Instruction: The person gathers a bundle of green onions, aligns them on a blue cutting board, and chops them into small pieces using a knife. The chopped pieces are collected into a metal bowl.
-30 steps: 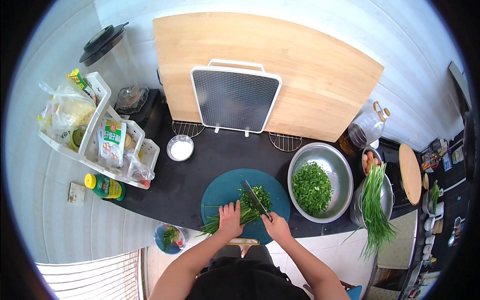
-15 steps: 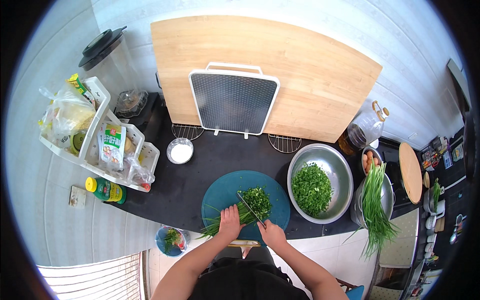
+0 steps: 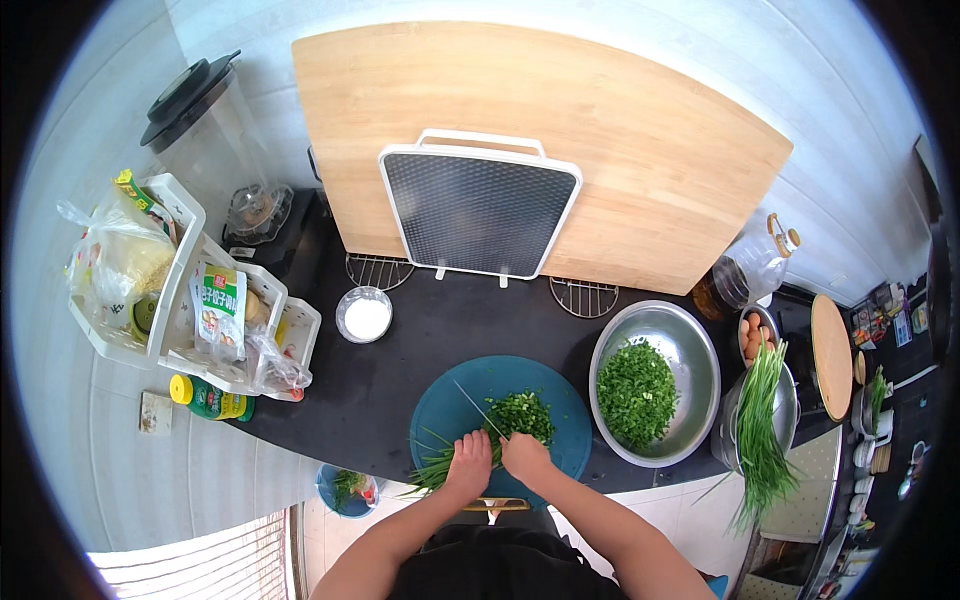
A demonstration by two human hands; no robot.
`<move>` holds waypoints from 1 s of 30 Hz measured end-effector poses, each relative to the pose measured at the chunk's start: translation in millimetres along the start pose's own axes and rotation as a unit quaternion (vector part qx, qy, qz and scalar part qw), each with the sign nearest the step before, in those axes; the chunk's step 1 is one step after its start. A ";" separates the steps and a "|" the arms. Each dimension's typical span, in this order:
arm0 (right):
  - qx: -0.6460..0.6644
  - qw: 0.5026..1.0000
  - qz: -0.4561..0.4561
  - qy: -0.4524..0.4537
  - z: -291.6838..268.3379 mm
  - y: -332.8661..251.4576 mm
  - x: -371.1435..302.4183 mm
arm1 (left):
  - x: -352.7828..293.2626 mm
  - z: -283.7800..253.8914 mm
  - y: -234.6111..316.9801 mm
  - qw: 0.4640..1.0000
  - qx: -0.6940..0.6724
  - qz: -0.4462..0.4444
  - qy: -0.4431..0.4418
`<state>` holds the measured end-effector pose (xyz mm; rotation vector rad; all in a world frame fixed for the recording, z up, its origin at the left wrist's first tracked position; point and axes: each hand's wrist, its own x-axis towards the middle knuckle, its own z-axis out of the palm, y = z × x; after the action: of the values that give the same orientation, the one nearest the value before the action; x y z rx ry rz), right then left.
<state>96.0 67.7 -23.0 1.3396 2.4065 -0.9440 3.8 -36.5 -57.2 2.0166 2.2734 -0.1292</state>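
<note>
On a round teal cutting board (image 3: 555, 385), my left hand (image 3: 470, 465) is closed over a bunch of long green chives (image 3: 432, 470), their uncut lengths sticking out to its left. My right hand (image 3: 525, 457) grips a kitchen knife (image 3: 478, 408) right beside it. The blade points to the far left, over the board, between my left hand and a heap of chopped chives (image 3: 522, 415). Most of the handle is hidden in my right fist. To the right, a large steel bowl (image 3: 697, 350) holds more chopped chives (image 3: 635, 393).
Whole chives (image 3: 760, 420) droop from a steel pot (image 3: 785, 395) at the right, with eggs (image 3: 752, 335) behind. A small bowl of white powder (image 3: 364, 316) stands back left, near a white rack (image 3: 180, 330). A wooden board (image 3: 640, 130) and a dark textured board (image 3: 480, 210) lean behind.
My right hand has come closer to my left, and the knife blade now lies farther left, clear of the chopped heap it was against. The whole view has shifted slightly.
</note>
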 end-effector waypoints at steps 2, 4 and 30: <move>0.005 0.999 -0.024 0.042 12.1 -2.2 9.9 | -0.9 -0.1 -1.4 1.000 0.000 0.006 0.005; -0.006 0.997 -0.019 0.073 24.8 -7.4 17.2 | 0.5 2.6 0.0 1.000 -0.012 -0.002 -0.005; 0.057 0.998 0.024 0.033 18.7 48.1 -52.2 | -0.4 2.7 6.0 0.998 -0.037 -0.036 -0.029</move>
<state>162.7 38.6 -32.5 1.4829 2.3882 -1.0537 9.8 -36.5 -59.8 1.8710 2.2806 -0.1061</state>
